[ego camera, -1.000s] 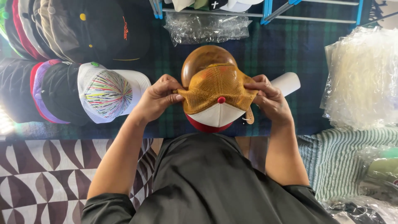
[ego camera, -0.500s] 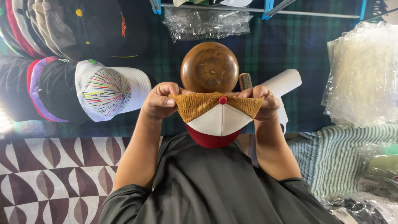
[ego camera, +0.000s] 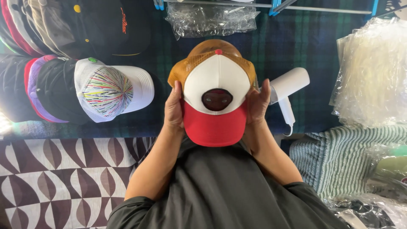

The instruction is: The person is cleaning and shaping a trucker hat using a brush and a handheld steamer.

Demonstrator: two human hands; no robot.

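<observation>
The trucker cap with a white foam front panel, a red brim and tan mesh sides (ego camera: 215,95) sat over a rounded brown wooden hat form (ego camera: 202,46), of which only a sliver showed above the crown, and both stood on the worktop covered in dark green and blue plaid cloth (ego camera: 322,46). The left hand (ego camera: 174,108) clasped the cap's left side where brim met crown, fingers flat along the panel and thumb tucked behind; the right hand (ego camera: 258,101) mirrored it on the other side, so the cap was gripped evenly between both palms. Both forearms rose straight from the dark grey shirt, elbows drawn in close, wrists level with each other. To seat a cap well on such a form, I judged the pull should be equal on both sides, with the red top button (ego camera: 218,51) kept on the centre line and the dark oval patch (ego camera: 217,99) squarely facing, and the brim not bent by the thumbs. Pressure seemed best kept on the seams rather than the soft front panel, which would dent easily. Just beside the right hand lay a white handheld steamer (ego camera: 288,85), not touched. To the left, apart from the hands, rested a white cap with a many-coloured burst of lines (ego camera: 111,90) at the end of a row of stacked dark caps (ego camera: 46,91), and clear plastic bags (ego camera: 373,72) were heaped at the right.
</observation>
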